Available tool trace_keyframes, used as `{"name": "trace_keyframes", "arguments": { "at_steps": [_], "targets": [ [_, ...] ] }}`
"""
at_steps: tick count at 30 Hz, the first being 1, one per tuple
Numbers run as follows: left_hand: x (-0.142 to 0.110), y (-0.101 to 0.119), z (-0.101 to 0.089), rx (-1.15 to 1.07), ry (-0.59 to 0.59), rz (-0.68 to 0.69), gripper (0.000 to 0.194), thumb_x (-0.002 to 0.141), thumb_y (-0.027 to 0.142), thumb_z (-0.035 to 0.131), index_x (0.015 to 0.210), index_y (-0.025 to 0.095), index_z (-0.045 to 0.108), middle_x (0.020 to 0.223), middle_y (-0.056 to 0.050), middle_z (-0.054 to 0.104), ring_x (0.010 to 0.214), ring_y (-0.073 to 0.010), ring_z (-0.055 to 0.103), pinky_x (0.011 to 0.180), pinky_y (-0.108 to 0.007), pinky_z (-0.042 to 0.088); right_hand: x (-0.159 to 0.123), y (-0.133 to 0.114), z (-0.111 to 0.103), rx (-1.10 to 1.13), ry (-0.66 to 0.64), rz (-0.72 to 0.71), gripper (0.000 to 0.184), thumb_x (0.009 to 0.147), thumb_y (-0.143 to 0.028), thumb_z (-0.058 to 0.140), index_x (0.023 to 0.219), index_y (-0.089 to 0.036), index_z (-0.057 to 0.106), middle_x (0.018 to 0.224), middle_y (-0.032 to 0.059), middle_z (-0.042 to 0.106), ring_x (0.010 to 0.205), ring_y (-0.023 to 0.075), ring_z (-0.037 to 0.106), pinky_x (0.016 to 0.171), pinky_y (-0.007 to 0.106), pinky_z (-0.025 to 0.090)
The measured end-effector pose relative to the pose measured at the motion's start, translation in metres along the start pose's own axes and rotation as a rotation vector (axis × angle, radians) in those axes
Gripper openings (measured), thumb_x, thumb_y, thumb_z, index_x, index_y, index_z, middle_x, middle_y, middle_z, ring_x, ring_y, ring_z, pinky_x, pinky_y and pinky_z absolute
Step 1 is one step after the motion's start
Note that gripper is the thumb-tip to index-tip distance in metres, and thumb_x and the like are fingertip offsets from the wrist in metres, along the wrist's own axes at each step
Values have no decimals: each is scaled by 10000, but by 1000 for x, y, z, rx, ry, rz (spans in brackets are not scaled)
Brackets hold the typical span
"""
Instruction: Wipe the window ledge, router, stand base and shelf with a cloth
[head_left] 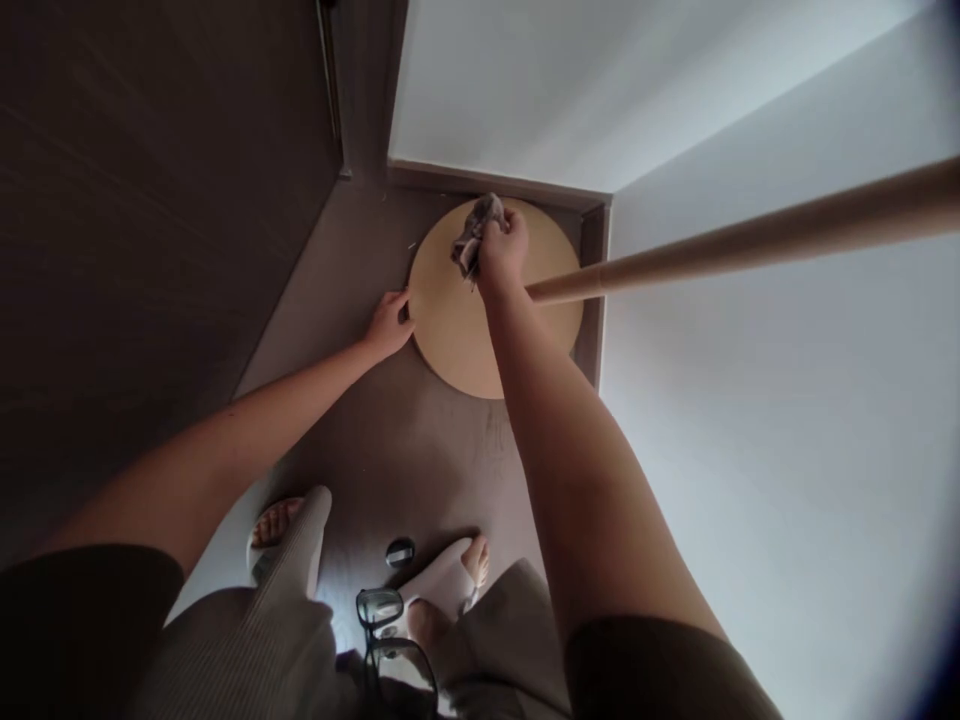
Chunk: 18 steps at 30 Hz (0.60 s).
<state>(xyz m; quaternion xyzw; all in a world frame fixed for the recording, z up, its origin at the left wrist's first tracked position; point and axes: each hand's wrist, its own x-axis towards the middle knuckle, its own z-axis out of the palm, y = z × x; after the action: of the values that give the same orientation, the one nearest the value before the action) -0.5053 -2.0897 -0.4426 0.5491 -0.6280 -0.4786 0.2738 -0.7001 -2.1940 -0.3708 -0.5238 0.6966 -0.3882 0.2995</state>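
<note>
Right hand (506,245) has crumpled cloth (480,232) over round tan base (457,330). Left hand (391,322) at base's left edge. Pole (675,265) runs from base toward upper right. Base sits on brown floor (390,440), in corner by white wall (750,400). Glasses (381,607) in view, bottom.

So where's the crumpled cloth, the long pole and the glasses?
Crumpled cloth (474,230): head view, on its bunched folds.
Long pole (750,243): head view, partway along its shaft.
Glasses (380,606): head view, on the upper lens.

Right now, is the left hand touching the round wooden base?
Touching. The head view shows the left hand's fingertips against the left rim of the round wooden base, no gap visible there.
</note>
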Motion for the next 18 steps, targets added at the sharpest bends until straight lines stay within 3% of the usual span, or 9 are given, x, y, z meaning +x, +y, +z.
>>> {"name": "trace_keyframes", "arguments": {
  "at_steps": [4,6,10,14,18],
  "targets": [
    [-3,-11,-13,-59,-91,52,622,736,45,559,1332,215,606,1263,-85,600,1218,-218,561,1125,-445,416,38,-11,27,-432,-25,-29,405,901,-124,374,1259,-151,561,1239,134,588,1221,243,554,1081,409,403],
    [-6,-13,-19,-77,-133,77,658,734,37,540,1363,225,585,1305,-82,584,1248,-212,544,1124,-433,421,43,-13,44,-570,-110,-81,390,901,-97,368,1223,-89,589,1236,162,580,1237,264,535,1094,431,381],
    [-11,-13,-27,-74,-179,118,704,742,45,534,1420,238,531,1356,-72,555,1301,-212,505,1160,-432,386,38,-11,75,-801,-208,-37,372,922,-73,329,1149,-5,616,1230,222,596,1270,301,508,1090,482,378],
    [-12,-9,-28,-26,-214,141,699,734,50,542,1409,231,529,1383,-77,535,1324,-226,484,1191,-444,346,26,-22,105,-797,-175,37,420,950,-63,270,1243,11,560,1301,251,567,1332,304,467,1123,510,346],
    [-20,-5,-24,36,-119,108,521,733,63,547,1224,218,628,1274,-87,595,1242,-238,535,1116,-427,430,-10,-35,132,-514,-311,-61,542,890,24,337,1418,-29,444,1505,172,462,1413,202,380,1202,393,274]
  ]
}}
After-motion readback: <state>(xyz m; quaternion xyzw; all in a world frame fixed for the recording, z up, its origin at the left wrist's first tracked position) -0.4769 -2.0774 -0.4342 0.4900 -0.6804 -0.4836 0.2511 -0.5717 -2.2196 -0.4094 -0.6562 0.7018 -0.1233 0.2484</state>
